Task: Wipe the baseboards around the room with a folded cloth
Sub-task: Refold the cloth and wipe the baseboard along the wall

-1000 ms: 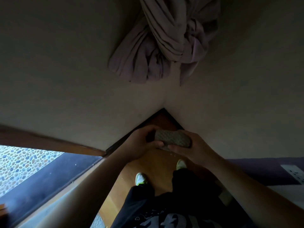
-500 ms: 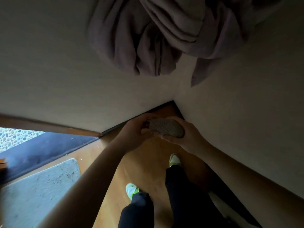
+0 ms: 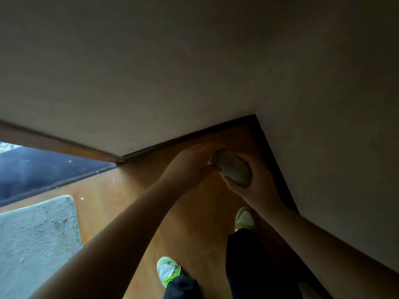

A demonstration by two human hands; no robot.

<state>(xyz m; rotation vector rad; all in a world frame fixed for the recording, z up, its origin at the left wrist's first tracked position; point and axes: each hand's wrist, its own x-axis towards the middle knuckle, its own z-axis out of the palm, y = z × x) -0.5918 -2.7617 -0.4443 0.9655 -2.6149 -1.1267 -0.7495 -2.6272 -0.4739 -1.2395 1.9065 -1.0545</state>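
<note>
Two smooth, matte beige walls (image 3: pixel 194 72) fill the upper half and meet in a corner at about one o'clock. Below them lies a glossy orange-brown wooden floor (image 3: pixel 190 223), edged by a dark, narrow baseboard (image 3: pixel 274 160) that runs along the foot of both walls into that corner. At eight o'clock a pale, nubby mat (image 3: pixel 36 238) with a rounded corner lies flat on the floor, beside a dark threshold strip (image 3: pixel 43 171). Two white and lime-green shoes (image 3: pixel 168 270) stand at six o'clock under dark trousers. Near centre, toward two o'clock, the folded cloth (image 3: pixel 234 169), a grey, rounded, coarse-looking wad, is clamped in the right hand (image 3: pixel 257 186), fingers curled under it. The left hand (image 3: pixel 190 162) grips its other end. The cloth sits close to the right-hand baseboard; contact cannot be told.
</note>
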